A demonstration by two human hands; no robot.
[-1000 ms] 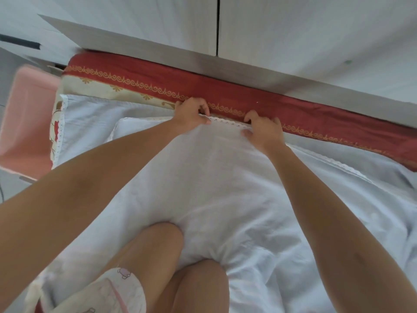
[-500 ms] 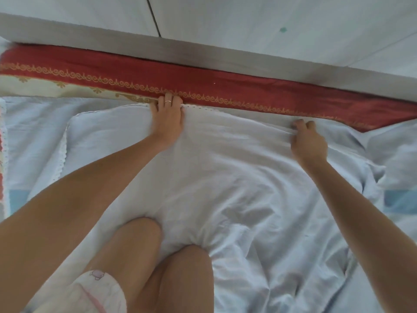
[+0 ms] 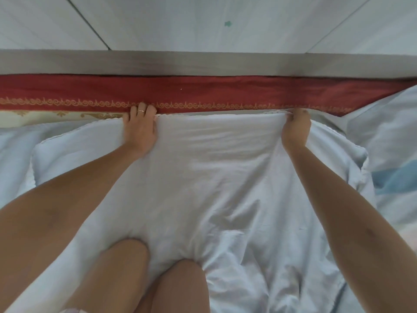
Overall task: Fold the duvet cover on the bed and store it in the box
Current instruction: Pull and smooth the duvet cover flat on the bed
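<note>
At the far left, a cream fabric with gold ornament (image 3: 56, 115) is seen beneath a red band (image 3: 203, 91) of bedding bordered in gold scrollwork. The left hand (image 3: 141, 129), on which a ring (image 3: 141, 111) is worn, is laid flat with fingers extended on the far edge of the white duvet cover (image 3: 214, 166). The cover is spread over the bed, and its near part is rumpled around two bare knees (image 3: 126, 256). Its lace-trimmed edge is pinched by the curled fingers of the right hand (image 3: 295, 127). Blue-striped bedding (image 3: 394, 177) is seen at the right.
</note>
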